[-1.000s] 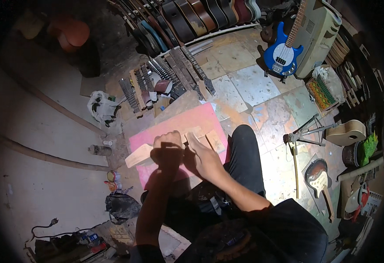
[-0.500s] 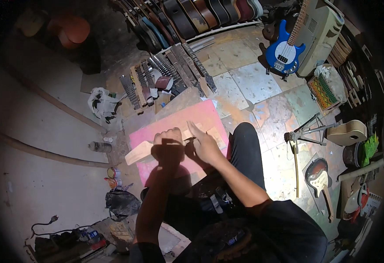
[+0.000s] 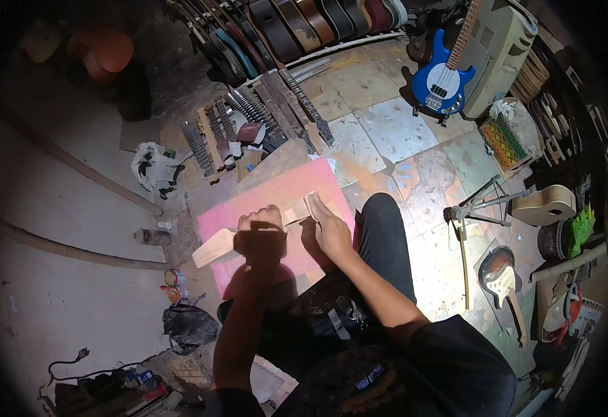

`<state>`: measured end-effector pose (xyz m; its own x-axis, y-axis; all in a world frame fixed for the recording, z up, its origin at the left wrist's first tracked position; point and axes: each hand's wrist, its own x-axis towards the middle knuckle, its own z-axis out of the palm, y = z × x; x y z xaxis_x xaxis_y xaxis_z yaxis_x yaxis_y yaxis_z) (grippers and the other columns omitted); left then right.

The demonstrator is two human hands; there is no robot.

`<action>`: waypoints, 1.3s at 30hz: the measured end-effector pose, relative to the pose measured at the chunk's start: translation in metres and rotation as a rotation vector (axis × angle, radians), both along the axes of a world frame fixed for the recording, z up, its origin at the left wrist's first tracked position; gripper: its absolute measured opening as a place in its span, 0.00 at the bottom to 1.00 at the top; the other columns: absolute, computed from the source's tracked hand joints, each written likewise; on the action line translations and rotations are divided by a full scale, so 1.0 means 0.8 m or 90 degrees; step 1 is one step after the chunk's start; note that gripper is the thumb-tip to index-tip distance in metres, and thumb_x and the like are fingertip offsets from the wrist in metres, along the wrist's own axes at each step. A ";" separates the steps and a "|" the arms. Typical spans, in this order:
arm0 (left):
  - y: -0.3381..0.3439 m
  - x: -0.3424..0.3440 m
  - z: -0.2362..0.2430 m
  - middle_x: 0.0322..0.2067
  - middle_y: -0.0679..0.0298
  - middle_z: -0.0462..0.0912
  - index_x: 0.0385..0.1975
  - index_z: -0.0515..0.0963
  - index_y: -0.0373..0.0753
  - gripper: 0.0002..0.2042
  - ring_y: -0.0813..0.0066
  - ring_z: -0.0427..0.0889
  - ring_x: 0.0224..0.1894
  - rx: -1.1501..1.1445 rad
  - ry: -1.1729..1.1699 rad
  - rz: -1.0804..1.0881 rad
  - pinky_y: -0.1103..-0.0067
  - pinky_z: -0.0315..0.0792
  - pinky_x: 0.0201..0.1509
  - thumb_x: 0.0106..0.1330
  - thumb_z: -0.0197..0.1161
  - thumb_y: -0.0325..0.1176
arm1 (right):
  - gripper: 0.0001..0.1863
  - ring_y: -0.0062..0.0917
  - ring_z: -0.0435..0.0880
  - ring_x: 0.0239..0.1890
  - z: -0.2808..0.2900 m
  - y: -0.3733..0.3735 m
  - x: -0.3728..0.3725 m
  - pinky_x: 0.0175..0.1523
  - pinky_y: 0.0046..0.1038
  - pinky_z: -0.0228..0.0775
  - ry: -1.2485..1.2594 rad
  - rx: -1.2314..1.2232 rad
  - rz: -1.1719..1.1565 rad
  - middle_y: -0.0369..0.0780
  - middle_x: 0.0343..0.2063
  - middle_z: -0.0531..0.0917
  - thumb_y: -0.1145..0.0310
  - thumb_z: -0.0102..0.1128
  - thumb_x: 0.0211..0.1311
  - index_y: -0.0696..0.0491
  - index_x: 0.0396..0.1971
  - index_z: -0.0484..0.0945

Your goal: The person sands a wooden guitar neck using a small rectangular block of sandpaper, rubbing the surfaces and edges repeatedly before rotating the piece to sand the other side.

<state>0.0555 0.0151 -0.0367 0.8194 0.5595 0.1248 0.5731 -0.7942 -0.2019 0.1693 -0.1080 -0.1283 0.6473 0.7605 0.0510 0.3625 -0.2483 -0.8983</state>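
Here's the pale wooden piece (image 3: 215, 249), smooth-looking and slender, slanting across the flat pink board (image 3: 266, 194), its wedge-shaped end pointing lower left, long axis rising rightward! The left hand (image 3: 262, 233) clenches its middle; the right hand (image 3: 333, 231) meets its upper-right stretch, grip impossible to tell.

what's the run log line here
left hand: closed on long pale wooden piece; right hand: at its right end; under: rectangular pink board
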 end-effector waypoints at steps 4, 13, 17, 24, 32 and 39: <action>-0.002 -0.002 0.010 0.26 0.58 0.87 0.30 0.82 0.42 0.06 0.58 0.89 0.31 -0.018 0.008 0.000 0.66 0.81 0.40 0.55 0.67 0.35 | 0.29 0.50 0.79 0.64 0.019 -0.014 -0.038 0.68 0.42 0.74 0.048 0.203 0.070 0.55 0.66 0.76 0.80 0.49 0.63 0.57 0.67 0.75; 0.002 0.003 0.009 0.28 0.58 0.87 0.33 0.81 0.42 0.09 0.61 0.89 0.34 -0.074 0.067 0.037 0.68 0.79 0.42 0.53 0.68 0.32 | 0.34 0.49 0.79 0.66 0.007 -0.006 -0.021 0.70 0.37 0.72 -0.001 0.158 0.105 0.59 0.67 0.74 0.83 0.45 0.63 0.57 0.72 0.69; -0.004 0.002 -0.001 0.28 0.57 0.87 0.32 0.81 0.42 0.07 0.61 0.90 0.35 -0.031 0.032 0.027 0.68 0.79 0.43 0.53 0.67 0.32 | 0.34 0.42 0.76 0.70 0.001 -0.004 0.001 0.73 0.31 0.66 0.026 0.033 0.100 0.59 0.67 0.74 0.82 0.43 0.64 0.57 0.73 0.69; -0.007 -0.001 -0.003 0.25 0.58 0.85 0.30 0.80 0.40 0.08 0.60 0.87 0.31 0.012 -0.019 -0.002 0.66 0.77 0.40 0.51 0.68 0.33 | 0.33 0.52 0.75 0.69 -0.015 -0.004 0.005 0.75 0.34 0.64 0.048 0.120 0.118 0.59 0.68 0.73 0.82 0.43 0.65 0.55 0.72 0.70; -0.006 -0.008 -0.004 0.25 0.56 0.88 0.30 0.83 0.43 0.05 0.57 0.90 0.31 0.015 -0.022 0.003 0.65 0.81 0.38 0.56 0.64 0.34 | 0.34 0.39 0.67 0.76 0.008 -0.005 0.003 0.79 0.33 0.57 0.136 0.075 0.143 0.53 0.74 0.68 0.81 0.47 0.65 0.54 0.74 0.68; 0.001 -0.013 -0.014 0.26 0.55 0.87 0.29 0.83 0.43 0.05 0.57 0.90 0.31 0.034 -0.067 -0.028 0.66 0.80 0.36 0.55 0.65 0.34 | 0.33 0.43 0.71 0.73 0.016 -0.004 -0.012 0.76 0.36 0.64 0.206 0.150 0.164 0.53 0.73 0.68 0.81 0.47 0.67 0.53 0.73 0.69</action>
<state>0.0453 0.0155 -0.0477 0.8233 0.5142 0.2404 0.5588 -0.8085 -0.1846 0.1598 -0.1116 -0.1158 0.4507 0.8900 0.0688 0.0779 0.0375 -0.9963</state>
